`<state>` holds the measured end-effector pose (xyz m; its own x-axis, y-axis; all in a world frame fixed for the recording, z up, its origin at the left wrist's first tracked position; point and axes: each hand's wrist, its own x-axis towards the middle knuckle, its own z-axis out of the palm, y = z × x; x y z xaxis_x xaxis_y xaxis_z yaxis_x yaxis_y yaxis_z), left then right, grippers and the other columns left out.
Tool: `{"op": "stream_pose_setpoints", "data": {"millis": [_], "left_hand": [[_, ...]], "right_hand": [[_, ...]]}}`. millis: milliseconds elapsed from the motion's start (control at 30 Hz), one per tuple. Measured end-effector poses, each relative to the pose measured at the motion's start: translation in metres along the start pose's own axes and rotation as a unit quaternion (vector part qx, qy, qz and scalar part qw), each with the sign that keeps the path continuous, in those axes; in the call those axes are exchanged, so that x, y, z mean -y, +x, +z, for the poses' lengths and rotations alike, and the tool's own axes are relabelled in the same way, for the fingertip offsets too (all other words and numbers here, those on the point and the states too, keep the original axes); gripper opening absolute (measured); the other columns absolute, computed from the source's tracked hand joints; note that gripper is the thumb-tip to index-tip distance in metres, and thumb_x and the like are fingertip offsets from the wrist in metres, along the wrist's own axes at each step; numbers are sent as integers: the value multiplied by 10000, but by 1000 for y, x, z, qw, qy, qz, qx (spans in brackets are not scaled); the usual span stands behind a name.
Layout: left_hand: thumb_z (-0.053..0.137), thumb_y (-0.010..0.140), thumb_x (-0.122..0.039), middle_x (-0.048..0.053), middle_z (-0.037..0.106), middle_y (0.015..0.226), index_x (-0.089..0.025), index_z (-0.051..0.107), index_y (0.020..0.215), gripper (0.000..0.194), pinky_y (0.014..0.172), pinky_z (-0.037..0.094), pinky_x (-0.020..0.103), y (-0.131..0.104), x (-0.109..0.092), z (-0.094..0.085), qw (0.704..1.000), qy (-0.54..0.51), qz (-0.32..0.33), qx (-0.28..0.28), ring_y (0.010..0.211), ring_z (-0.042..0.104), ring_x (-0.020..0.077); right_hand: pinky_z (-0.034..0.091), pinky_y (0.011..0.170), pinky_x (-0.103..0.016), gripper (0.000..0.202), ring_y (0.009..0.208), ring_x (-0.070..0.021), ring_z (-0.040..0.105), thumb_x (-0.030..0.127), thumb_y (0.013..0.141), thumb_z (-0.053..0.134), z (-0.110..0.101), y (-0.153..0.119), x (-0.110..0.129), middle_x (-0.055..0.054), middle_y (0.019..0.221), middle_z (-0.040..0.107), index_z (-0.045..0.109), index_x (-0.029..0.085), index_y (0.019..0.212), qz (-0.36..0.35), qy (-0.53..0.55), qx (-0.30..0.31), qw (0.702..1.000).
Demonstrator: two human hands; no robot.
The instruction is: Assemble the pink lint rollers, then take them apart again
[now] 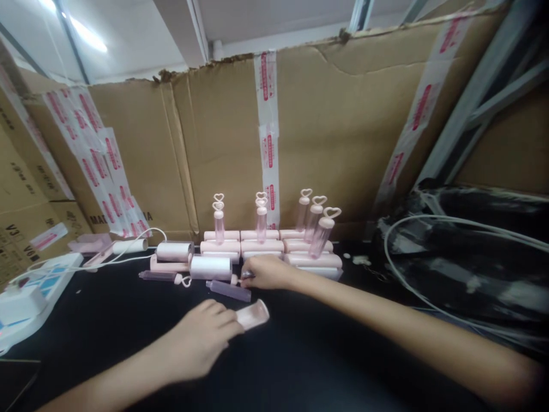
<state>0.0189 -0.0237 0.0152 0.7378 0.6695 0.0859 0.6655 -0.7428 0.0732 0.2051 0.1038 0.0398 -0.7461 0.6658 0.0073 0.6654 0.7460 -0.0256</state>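
My left hand (210, 332) is closed around one end of a pale, clear-looking cylinder (254, 315) above the black table. Further back, my right hand (263, 273) has its fingers pressed together by a heart-topped cap (234, 280); what they hold is too small to make out. Just left of those fingers lies a purple translucent tube (229, 290). Another purple tube with a heart loop (165, 277) lies farther left. Behind my right hand stand rows of pink rollers (262, 247), with upright heart-topped tubes (322, 234) among them. A white roll (211, 267) lies left of my right hand.
A power strip (58, 289) with a white plug and cables sits at the left edge. Cardboard (223, 143) walls the back. Looped white cable (388, 240) and black plastic are at right, beside a metal frame (472, 109).
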Motion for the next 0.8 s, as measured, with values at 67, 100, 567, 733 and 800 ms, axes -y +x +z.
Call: {"op": "stream_pose_setpoints", "data": {"millis": [67, 100, 567, 733, 800], "left_hand": [[368, 836, -51, 49, 602, 1028, -208, 525, 1064, 319, 867, 397, 341, -9, 27, -7, 1000, 21, 0, 4, 965, 523, 187], [360, 843, -56, 52, 603, 1015, -202, 538, 1033, 298, 857, 401, 340, -12, 39, -9, 999, 35, -7, 1, 959, 526, 188], [419, 891, -273, 78, 508, 1200, -319, 470, 1257, 372, 882, 380, 423, 16, 64, 25, 991, 53, -72, -96, 1099, 472, 275], [500, 793, -319, 94, 473, 1305, -256, 304, 1384, 627, 1001, 290, 476, 12, 55, 23, 989, 53, -58, -126, 1183, 430, 292], [506, 787, -420, 113, 436, 1361, -212, 235, 1415, 715, 1056, 219, 484, 14, 41, 22, 987, 68, -21, -142, 1229, 396, 304]], "right_hand": [[374, 570, -221, 169, 783, -196, 663, 325, 767, 612, 3, 2, 8, -42, 837, 728, 720, 207, 821, -4, -4, -4, 1000], [375, 567, -219, 161, 781, -196, 664, 318, 763, 617, 4, 4, 12, -42, 840, 728, 719, 205, 815, -4, -6, -8, 1000], [456, 619, -373, 343, 811, -355, 663, 423, 823, 511, -55, -96, -35, -184, 831, 695, 680, 125, 822, 310, -197, -19, 930], [469, 594, -353, 441, 818, -319, 670, 431, 771, 589, -26, -116, -72, -176, 1117, 601, 558, 139, 1100, 294, -157, -1, 943], [462, 590, -335, 435, 791, -297, 674, 400, 779, 582, -18, -116, -76, -180, 1156, 580, 529, 152, 1133, 277, -127, -11, 952]]}}
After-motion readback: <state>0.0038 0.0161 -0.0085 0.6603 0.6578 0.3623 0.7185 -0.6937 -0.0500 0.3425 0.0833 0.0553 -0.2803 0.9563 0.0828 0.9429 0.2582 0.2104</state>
